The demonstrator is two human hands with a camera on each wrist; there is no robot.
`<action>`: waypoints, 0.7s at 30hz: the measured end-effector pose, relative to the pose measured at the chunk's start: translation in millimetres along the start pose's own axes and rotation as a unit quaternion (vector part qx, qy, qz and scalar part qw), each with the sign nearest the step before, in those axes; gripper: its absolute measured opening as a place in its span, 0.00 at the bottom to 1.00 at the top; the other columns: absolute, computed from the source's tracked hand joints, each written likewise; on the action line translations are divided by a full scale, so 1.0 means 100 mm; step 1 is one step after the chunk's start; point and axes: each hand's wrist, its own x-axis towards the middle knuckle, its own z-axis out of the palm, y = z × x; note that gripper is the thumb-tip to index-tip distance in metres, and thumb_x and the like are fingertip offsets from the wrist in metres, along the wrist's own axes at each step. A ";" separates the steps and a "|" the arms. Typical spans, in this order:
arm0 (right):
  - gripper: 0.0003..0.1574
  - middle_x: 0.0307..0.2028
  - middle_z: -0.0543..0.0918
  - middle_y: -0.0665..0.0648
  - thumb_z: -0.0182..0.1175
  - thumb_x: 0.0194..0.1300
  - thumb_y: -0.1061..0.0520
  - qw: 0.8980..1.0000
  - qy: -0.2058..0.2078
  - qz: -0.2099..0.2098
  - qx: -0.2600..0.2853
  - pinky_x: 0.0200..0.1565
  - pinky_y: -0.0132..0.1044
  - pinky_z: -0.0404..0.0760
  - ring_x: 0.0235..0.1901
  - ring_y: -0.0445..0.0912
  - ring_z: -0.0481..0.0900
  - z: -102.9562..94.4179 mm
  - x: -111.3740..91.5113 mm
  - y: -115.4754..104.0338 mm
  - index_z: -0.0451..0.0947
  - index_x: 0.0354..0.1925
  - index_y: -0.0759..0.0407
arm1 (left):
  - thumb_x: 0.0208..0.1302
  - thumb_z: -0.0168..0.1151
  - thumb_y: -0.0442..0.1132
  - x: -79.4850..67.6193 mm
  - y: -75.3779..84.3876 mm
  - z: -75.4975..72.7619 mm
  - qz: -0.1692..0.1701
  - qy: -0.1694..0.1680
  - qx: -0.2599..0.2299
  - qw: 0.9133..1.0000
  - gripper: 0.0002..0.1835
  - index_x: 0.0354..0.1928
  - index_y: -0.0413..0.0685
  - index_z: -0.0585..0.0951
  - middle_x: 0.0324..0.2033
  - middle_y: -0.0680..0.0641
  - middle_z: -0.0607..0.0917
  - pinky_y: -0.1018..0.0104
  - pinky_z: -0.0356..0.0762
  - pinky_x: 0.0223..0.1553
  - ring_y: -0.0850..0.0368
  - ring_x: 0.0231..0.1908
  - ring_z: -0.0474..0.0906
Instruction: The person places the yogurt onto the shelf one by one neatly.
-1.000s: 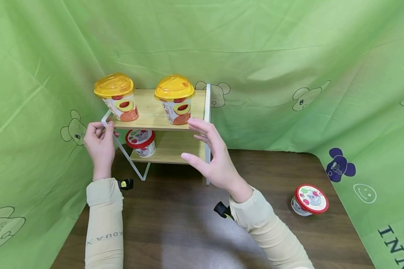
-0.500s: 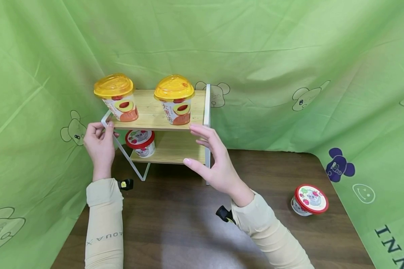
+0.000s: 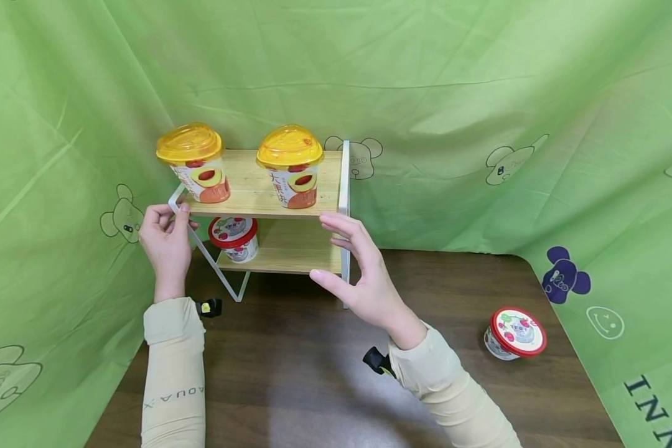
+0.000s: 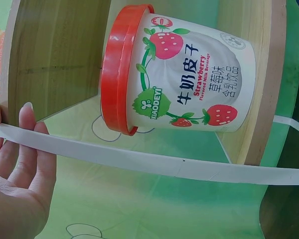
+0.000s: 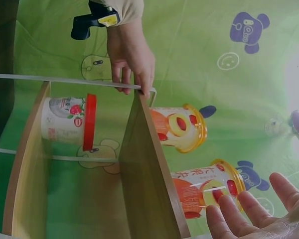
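My left hand (image 3: 168, 240) pinches the upper left front corner of a two-tier wooden shelf (image 3: 299, 246), its fingers around the white metal frame (image 4: 139, 162) in the left wrist view. Two peach cups (image 3: 201, 174) with yellow domed lids stand on the top board; the right-hand cup (image 3: 294, 177) is the nearer one to my right hand (image 3: 369, 283). That hand hovers before the shelf's right end, fingers spread and holding nothing. On the lower board at the left sits a strawberry milk tub (image 4: 189, 74) with a red lid.
A second red-lidded tub (image 3: 515, 334) stands on the dark wooden table (image 3: 313, 373) at the right. Green printed cloth (image 3: 453, 124) hangs behind the shelf and along both sides.
My right hand has drifted slightly down and right, away from the right-hand peach cup. The left hand keeps its hold on the shelf, and the cups and tubs stay put.
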 end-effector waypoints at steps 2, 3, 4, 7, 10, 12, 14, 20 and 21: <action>0.40 0.68 0.69 0.59 0.69 0.65 0.51 1.000 -0.001 0.002 0.001 0.66 0.52 0.74 0.66 0.55 0.69 -0.01 -0.01 0.01 0.67 0.69 0.64 | 0.68 0.66 0.29 0.00 0.00 0.00 0.000 0.000 0.002 1.000 0.05 0.37 0.41 0.78 0.51 0.36 0.86 0.70 0.85 0.29 0.55 0.22 0.79; 0.40 0.68 0.69 0.58 0.69 0.65 0.52 1.000 -0.001 0.002 0.001 0.65 0.53 0.73 0.66 0.55 0.69 -0.01 -0.02 0.01 0.67 0.69 0.63 | 0.68 0.66 0.29 0.00 0.00 0.00 0.001 0.000 0.002 1.000 0.05 0.37 0.41 0.78 0.51 0.36 0.86 0.70 0.85 0.29 0.55 0.22 0.79; 0.40 0.69 0.69 0.58 0.69 0.64 0.54 1.000 -0.001 0.004 0.001 0.65 0.54 0.73 0.66 0.55 0.69 -0.02 -0.03 0.01 0.67 0.69 0.62 | 0.68 0.66 0.29 0.00 0.00 -0.01 0.001 0.000 0.001 1.000 0.05 0.37 0.40 0.78 0.51 0.36 0.86 0.70 0.85 0.29 0.54 0.22 0.79; 0.40 0.69 0.69 0.57 0.70 0.62 0.60 1.000 -0.001 0.005 0.004 0.65 0.56 0.73 0.66 0.55 0.69 -0.03 -0.05 0.01 0.67 0.70 0.61 | 0.68 0.66 0.29 0.00 0.00 -0.01 0.003 0.000 0.002 1.000 0.05 0.36 0.41 0.78 0.50 0.36 0.86 0.70 0.84 0.28 0.54 0.21 0.79; 0.42 0.68 0.70 0.57 0.70 0.60 0.65 1.000 -0.001 0.011 0.002 0.65 0.56 0.73 0.66 0.54 0.70 -0.04 -0.08 0.02 0.67 0.70 0.60 | 0.68 0.66 0.29 0.00 0.00 0.00 0.005 0.000 -0.001 1.000 0.05 0.36 0.41 0.78 0.50 0.36 0.86 0.70 0.84 0.28 0.54 0.21 0.79; 0.43 0.68 0.70 0.55 0.70 0.60 0.65 1.000 -0.001 0.017 0.000 0.65 0.56 0.73 0.66 0.54 0.70 -0.04 -0.10 0.03 0.66 0.71 0.59 | 0.68 0.66 0.29 0.00 0.00 0.00 0.008 0.000 0.001 1.000 0.05 0.36 0.41 0.78 0.50 0.35 0.86 0.70 0.84 0.28 0.54 0.21 0.79; 0.43 0.68 0.71 0.54 0.70 0.61 0.65 1.000 0.000 0.024 -0.003 0.65 0.56 0.73 0.65 0.53 0.71 -0.05 -0.12 0.05 0.66 0.71 0.59 | 0.68 0.66 0.29 0.00 0.00 0.00 0.008 0.000 0.002 1.000 0.05 0.36 0.41 0.78 0.50 0.35 0.86 0.70 0.84 0.28 0.55 0.21 0.79; 0.43 0.68 0.71 0.53 0.70 0.61 0.65 0.999 0.002 0.039 -0.008 0.66 0.55 0.73 0.66 0.52 0.70 -0.06 -0.19 0.12 0.66 0.71 0.57 | 0.68 0.66 0.29 0.00 0.00 0.00 0.007 -0.001 0.005 1.000 0.05 0.37 0.41 0.78 0.51 0.34 0.85 0.71 0.84 0.28 0.55 0.22 0.79; 0.44 0.68 0.71 0.53 0.70 0.61 0.66 0.999 0.002 0.040 -0.008 0.66 0.55 0.73 0.66 0.52 0.70 -0.06 -0.20 0.13 0.65 0.72 0.57 | 0.68 0.66 0.29 0.00 0.00 0.00 0.009 -0.001 0.006 1.000 0.05 0.37 0.41 0.78 0.51 0.34 0.85 0.71 0.84 0.28 0.55 0.22 0.79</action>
